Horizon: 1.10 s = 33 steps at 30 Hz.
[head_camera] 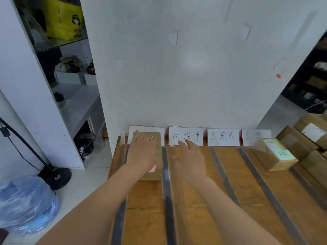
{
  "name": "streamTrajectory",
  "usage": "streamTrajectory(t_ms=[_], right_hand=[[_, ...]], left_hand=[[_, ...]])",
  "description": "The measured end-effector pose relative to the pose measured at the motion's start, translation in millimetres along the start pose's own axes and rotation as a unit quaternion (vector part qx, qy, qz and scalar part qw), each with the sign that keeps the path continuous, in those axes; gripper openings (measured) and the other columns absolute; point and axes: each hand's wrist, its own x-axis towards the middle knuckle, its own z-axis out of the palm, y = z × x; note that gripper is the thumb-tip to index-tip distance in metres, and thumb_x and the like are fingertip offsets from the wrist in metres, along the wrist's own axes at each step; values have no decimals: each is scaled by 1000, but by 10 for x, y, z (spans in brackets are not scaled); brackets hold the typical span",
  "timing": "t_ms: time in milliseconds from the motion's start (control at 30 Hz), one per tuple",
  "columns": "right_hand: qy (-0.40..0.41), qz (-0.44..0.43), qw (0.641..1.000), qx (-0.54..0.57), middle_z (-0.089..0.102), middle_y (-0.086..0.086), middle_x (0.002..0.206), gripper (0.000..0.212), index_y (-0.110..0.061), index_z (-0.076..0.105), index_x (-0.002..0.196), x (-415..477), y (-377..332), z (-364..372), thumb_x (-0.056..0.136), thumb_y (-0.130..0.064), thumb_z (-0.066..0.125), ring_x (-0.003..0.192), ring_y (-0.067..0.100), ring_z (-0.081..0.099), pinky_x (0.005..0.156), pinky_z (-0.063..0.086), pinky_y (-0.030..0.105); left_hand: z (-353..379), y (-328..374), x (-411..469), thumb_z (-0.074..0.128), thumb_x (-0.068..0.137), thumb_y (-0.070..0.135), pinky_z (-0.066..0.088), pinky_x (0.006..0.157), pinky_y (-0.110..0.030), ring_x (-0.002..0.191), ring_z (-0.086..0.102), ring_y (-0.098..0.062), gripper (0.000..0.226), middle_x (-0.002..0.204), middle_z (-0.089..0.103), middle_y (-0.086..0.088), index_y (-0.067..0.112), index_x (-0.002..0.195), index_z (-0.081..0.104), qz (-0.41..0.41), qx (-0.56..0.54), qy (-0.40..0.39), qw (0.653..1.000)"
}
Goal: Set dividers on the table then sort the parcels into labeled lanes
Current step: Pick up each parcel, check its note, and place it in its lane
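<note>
A brown cardboard parcel (155, 172) with a pink sticker lies in the leftmost lane of the wooden table (247, 191). My left hand (143, 152) rests flat on top of it, fingers spread. My right hand (190, 156) hovers open over the second lane, holding nothing, its fingertips near the second label card (192, 134). Grey strip dividers (165, 183) (223, 174) (261, 179) run front to back and split the table into lanes. Two more handwritten label cards (223, 137) (251, 136) stand along the wall. Another parcel (272, 154) with a printed label sits in the rightmost lane.
A stack of cardboard boxes (309, 137) stands at the table's right end. A white wall (177, 68) rises right behind the cards. On the floor to the left are a bagged water bottle (26, 204) and a black lamp base (56, 177). Shelving (70, 71) stands further left.
</note>
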Motion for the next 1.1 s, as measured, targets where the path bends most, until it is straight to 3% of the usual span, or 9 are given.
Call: streamTrajectory(t_ms=[133,367,833,1100], right_hand=[[33,1,999,-30,21,5,160,60,-23,27,151,-290,310,-460,97,-32,51,148,23,16,118,18,40],[104,37,992,-56,31,8,156,60,-21,36,148,-1070,1082,-1151,94,-36,56,145,26,27,115,26,42],[113,149,978,-95,24,3,159,60,-26,29,151,-2724,2840,-2174,97,-45,49,148,22,17,118,19,42],[123,227,961,-100,31,2,155,61,-25,32,149,-3263,3628,-2442,95,-46,52,145,23,23,116,24,44]], left_hand=[[-278,494,-160,47,97,25,27,110,-35,141,26,-21,52,151,36,0,15,146,33,54,7,46,997],[-506,1526,-580,44,98,30,26,112,-38,145,21,-20,53,154,33,1,18,148,32,95,-25,65,993],[-585,3733,-1464,45,98,39,25,115,-38,144,25,-21,57,154,34,1,19,149,30,207,-53,84,973],[-468,4719,-1625,47,97,43,30,114,-38,143,28,-20,59,153,35,1,21,149,28,272,-64,68,958]])
